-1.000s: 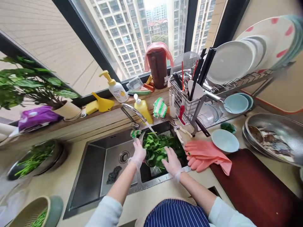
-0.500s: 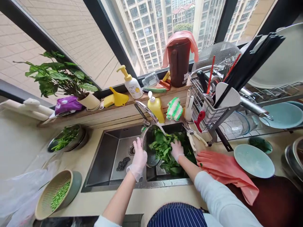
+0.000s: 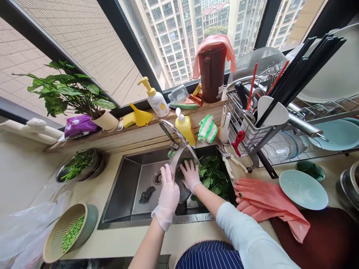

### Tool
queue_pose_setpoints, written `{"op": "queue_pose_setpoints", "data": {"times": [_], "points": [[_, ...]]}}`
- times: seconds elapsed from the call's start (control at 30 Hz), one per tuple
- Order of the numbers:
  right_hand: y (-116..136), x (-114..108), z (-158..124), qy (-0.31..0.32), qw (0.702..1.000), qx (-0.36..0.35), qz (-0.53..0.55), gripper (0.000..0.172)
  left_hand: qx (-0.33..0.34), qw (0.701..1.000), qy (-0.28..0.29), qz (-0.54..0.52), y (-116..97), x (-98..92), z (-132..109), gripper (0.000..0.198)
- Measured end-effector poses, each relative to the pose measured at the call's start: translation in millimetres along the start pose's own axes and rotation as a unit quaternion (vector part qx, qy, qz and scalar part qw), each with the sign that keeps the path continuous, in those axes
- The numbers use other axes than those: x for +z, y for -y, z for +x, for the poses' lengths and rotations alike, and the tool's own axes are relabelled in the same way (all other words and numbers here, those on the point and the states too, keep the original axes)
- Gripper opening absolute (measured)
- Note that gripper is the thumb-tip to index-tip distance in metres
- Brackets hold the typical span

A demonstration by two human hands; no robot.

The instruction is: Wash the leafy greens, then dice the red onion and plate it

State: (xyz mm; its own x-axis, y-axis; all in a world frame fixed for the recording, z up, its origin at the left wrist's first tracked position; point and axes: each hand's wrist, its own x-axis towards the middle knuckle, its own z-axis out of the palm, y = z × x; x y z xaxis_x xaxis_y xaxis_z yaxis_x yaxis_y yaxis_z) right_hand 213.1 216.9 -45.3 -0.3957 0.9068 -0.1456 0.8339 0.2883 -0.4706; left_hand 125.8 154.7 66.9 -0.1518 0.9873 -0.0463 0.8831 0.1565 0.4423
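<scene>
My left hand [image 3: 167, 194], in a clear glove, grips the near-left rim of a metal mesh strainer [image 3: 177, 161], two fingers stretched along its outside. The strainer is tipped over the right sink basin. My gloved right hand [image 3: 191, 176] has its fingers spread at the strainer's mouth, under the faucet [image 3: 175, 130]; whether it touches the mesh I cannot tell. Wet leafy greens [image 3: 214, 179] fill the right side of the basin, beside my right hand. Water runs from the spout near my right fingertips.
A steel scrubber [image 3: 147, 194] lies in the left sink basin [image 3: 131, 186]. Kitchen shears [image 3: 228, 160] and pink rubber gloves [image 3: 269, 198] are right of the sink, below the dish rack [image 3: 252, 130]. A basket [image 3: 89, 224] of green beans stands at left.
The strainer has tilted more upright, and its greens now lie in the basin. My right hand moved left from the greens to the strainer's mouth, fingers spreading.
</scene>
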Motion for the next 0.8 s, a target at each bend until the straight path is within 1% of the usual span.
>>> {"op": "queue_pose_setpoints", "data": {"times": [0.1, 0.13, 0.17, 0.2, 0.27, 0.3, 0.37, 0.43, 0.47, 0.53, 0.6, 0.67, 0.73, 0.77, 0.8], "points": [[-13.4, 4.3, -7.0, 0.048, 0.998, -0.039, -0.032, 0.039, 0.012, 1.000, -0.009, -0.002, 5.9, -3.7, -5.2, 0.082], [-20.9, 4.1, -12.6, 0.064, 0.996, -0.045, -0.044, 0.033, 0.017, 1.000, -0.009, -0.002, 8.1, -5.6, -6.4, 0.081], [-29.5, 2.9, -18.8, 0.078, 0.994, -0.044, -0.055, 0.032, 0.023, 1.000, -0.010, -0.001, 10.0, -7.5, -7.4, 0.078], [-39.1, 1.0, -25.2, 0.089, 0.993, -0.030, -0.066, 0.031, 0.031, 0.999, -0.010, 0.001, 11.5, -9.3, -8.4, 0.076], [-59.6, -4.5, -36.8, 0.097, 0.991, 0.025, -0.083, 0.029, 0.052, 0.999, -0.009, 0.009, 12.6, -12.6, -9.9, 0.070], [-69.7, -7.6, -41.5, 0.100, 0.989, 0.054, -0.094, 0.030, 0.062, 0.998, -0.008, 0.015, 12.4, -13.9, -10.4, 0.067], [-87.0, -12.6, -48.6, 0.087, 0.986, 0.100, -0.099, 0.038, 0.063, 0.998, -0.004, 0.019, 11.6, -15.9, -10.7, 0.064], [-97.8, -15.1, -52.5, 0.056, 0.989, 0.125, -0.051, 0.045, 0.033, 0.999, -0.001, -0.003, 11.4, -17.0, -9.5, 0.065], [-100.2, -15.2, -53.2, 0.043, 0.990, 0.138, -0.002, 0.046, 0.013, 1.000, 0.000, -0.020, 11.8, -17.2, -8.4, 0.067], [-99.0, -13.9, -51.2, 0.042, 0.977, 0.166, 0.130, 0.042, -0.029, 0.997, -0.008, -0.065, 13.2, -16.7, -6.1, 0.073], [-91.9, -12.2, -44.2, 0.066, 0.954, 0.175, 0.233, 0.043, -0.068, 0.991, -0.020, -0.117, 14.7, -15.6, -4.5, 0.077], [-83.0, -12.1, -33.6, 0.047, 0.947, 0.178, 0.263, 0.052, -0.104, 0.980, -0.022, -0.167, 16.4, -14.8, -4.9, 0.078], [-76.7, -13.8, -24.2, -0.006, 0.944, 0.209, 0.256, 0.069, -0.134, 0.970, -0.012, -0.203, 19.6, -15.0, -7.8, 0.076], [-75.2, -14.9, -21.7, -0.015, 0.934, 0.233, 0.269, 0.073, -0.146, 0.966, -0.008, -0.214, 22.3, -15.2, -9.7, 0.074], [-75.0, -16.1, -21.5, 0.001, 0.919, 0.252, 0.302, 0.072, -0.158, 0.961, -0.003, -0.226, 25.9, -15.2, -11.7, 0.073]]}}
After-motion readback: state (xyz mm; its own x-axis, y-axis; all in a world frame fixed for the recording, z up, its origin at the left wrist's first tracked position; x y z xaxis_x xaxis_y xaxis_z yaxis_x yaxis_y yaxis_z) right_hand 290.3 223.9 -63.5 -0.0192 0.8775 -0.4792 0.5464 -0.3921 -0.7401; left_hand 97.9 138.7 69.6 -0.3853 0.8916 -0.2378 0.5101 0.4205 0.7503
